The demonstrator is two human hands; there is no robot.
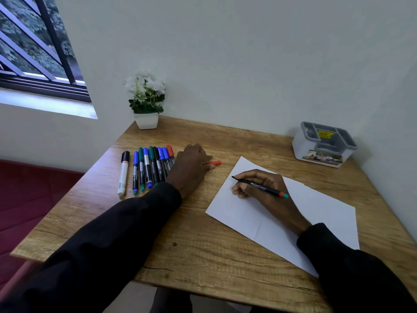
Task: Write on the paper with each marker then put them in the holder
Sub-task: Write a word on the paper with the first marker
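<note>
Slim black marker [259, 187], pinched in right hand [264, 196] fingers, tip over flat white paper [327, 213] on woodgrain tabletop [203, 245]. Red cap [215, 163] pinched in left hand [191, 164] fingers; boxy grey plastic holder [322, 145] far right.

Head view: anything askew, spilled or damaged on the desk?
Nothing spilled or damaged. The paper lies skewed to the desk edge and shows a fold crease. A loose red cap is pinched by the left hand, while the right hand holds the uncapped marker.
</note>
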